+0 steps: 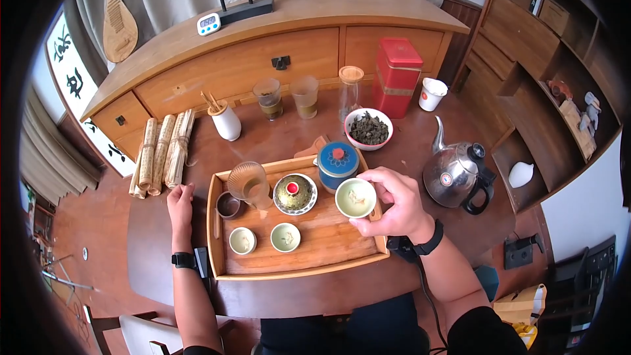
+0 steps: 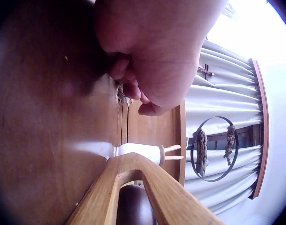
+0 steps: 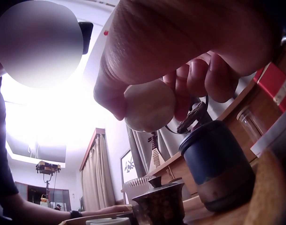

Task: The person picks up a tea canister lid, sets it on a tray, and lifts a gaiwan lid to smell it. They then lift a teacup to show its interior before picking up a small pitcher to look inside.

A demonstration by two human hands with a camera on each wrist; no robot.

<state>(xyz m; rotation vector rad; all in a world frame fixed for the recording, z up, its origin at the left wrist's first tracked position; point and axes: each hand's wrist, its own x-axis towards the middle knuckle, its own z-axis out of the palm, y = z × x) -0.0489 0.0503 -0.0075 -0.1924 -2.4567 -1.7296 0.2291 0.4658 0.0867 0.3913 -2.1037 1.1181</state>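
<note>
The right hand [image 1: 393, 204] is gripping a pale cup [image 1: 355, 198] by its rim, with the thumb and fingers closing on opposite sides. The cup is hanging clear of the tray [image 1: 335, 251], over its right side, near the blue jar [image 1: 338, 163]. Two small cups [image 1: 242, 241] [image 1: 285, 237] are standing inside the tray towards its front edge, and the lidded bowl [image 1: 295, 196] is sitting behind them. The left hand [image 1: 179, 206] is lying on the surface [image 1: 148, 250] just outside the tray's left edge, near the scrolls [image 1: 162, 151]; its fingers are curling loosely and holding nothing.

The step in hand is, by the look of it, handling the raised cup; whether it is being lifted or lowered, the frames are not showing. The next move is probably calling for a steady pinch, a level rim in case it is holding liquid, and room from the jar and the tray's right edge.
</note>
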